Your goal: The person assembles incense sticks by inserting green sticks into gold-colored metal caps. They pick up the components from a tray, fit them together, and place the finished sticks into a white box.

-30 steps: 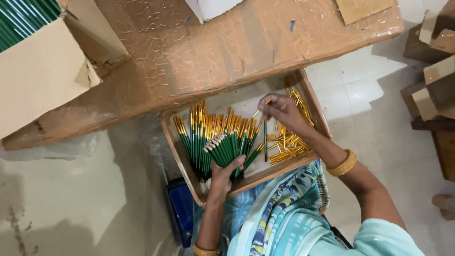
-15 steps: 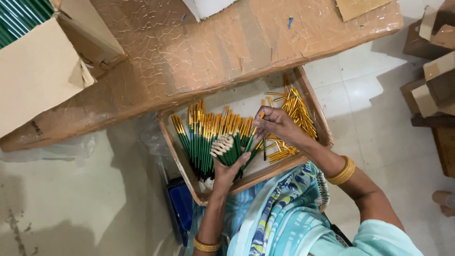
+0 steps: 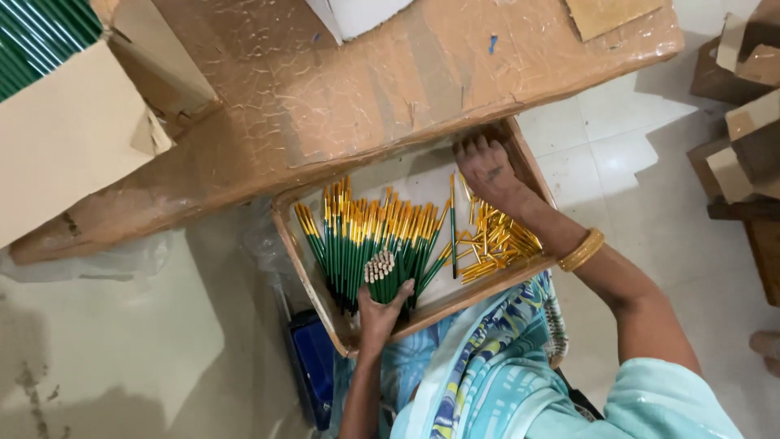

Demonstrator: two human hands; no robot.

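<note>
Under the brown counter (image 3: 341, 106), my left hand (image 3: 380, 313) grips a pencil bundle (image 3: 382, 272) while my right hand (image 3: 486, 169), fingers loose and empty, reaches top-centre in the tray (image 3: 305, 268), many pencils (image 3: 357, 232) left loose.

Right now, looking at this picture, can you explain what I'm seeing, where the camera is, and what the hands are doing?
There is no machine here: a person wears a camera on the head, so you look down at that person's own two bare hands. A shallow wooden tray rests on the lap, partly tucked under a brown table. In the tray lie green pencils with gold ends and a loose heap of short gold pieces. The left hand grips a bundle of green pencils, tips up. The right hand reaches into the tray's far corner; whether it holds anything is not visible. A cardboard box stands at the left.
</note>
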